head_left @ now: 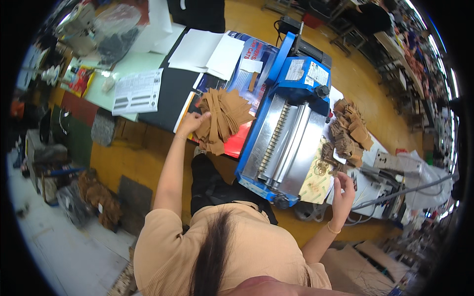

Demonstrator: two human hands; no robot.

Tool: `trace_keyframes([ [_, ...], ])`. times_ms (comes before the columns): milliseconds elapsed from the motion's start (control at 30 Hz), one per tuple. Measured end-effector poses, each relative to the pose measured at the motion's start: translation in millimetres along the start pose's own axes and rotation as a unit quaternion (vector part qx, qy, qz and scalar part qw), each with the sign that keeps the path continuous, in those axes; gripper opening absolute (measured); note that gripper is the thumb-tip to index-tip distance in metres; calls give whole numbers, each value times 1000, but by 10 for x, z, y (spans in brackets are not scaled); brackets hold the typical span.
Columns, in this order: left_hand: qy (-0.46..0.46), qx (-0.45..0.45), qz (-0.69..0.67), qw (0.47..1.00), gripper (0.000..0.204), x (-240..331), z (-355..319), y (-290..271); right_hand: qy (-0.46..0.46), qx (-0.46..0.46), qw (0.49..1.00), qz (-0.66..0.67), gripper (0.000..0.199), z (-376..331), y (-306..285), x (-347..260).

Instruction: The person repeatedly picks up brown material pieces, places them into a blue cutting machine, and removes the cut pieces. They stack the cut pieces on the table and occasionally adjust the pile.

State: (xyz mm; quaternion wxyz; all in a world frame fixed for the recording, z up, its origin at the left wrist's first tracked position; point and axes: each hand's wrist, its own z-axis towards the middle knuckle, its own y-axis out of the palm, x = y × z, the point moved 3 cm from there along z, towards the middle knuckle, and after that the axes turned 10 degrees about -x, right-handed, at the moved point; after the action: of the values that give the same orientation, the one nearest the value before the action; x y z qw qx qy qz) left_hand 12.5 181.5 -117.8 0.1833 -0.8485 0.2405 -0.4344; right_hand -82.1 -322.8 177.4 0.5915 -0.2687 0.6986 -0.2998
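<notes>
My left hand (194, 121) grips the left edge of a fanned bundle of brown cut pieces (222, 116), thumb on top and the other fingers largely hidden. The pieces look like leather or fabric, and a strip of the same brown lies across them. To the right is a blue machine (261, 123) with long metal rollers (289, 143). Past its right side my right hand (342, 197) is raised with bent fingers, thumb and forefinger close together at a small brownish thing I cannot make out. Near those fingertips lie thin loops like rubber bands (322, 167).
Several brown bundles (348, 130) are piled right of the machine. White paper sheets (205, 52) and a printed sheet (138, 91) lie on the table to the left. A grey cable (400, 195) crosses at the right. Brown material (98, 197) sits low at the left.
</notes>
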Motion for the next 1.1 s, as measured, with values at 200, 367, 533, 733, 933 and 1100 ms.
trace_keyframes([
  [200,11,-100,34,994,90,-14,231,-55,-121,-164,965,165,18,-450,1166,-1533],
  [367,56,-145,-75,985,81,71,337,-113,-42,-164,952,255,25,12,3023,-1465],
  [533,4,-281,-94,955,71,240,280,-132,96,26,985,140,39,171,3962,-710],
  [733,30,-237,-108,965,68,228,213,-78,208,65,956,195,57,300,4164,-429],
  [933,-40,-303,-173,936,65,117,206,-74,274,-32,945,177,75,424,4201,-506],
  [1100,-15,-233,-10,972,74,65,257,8,257,-100,926,258,88,536,4269,-438],
])
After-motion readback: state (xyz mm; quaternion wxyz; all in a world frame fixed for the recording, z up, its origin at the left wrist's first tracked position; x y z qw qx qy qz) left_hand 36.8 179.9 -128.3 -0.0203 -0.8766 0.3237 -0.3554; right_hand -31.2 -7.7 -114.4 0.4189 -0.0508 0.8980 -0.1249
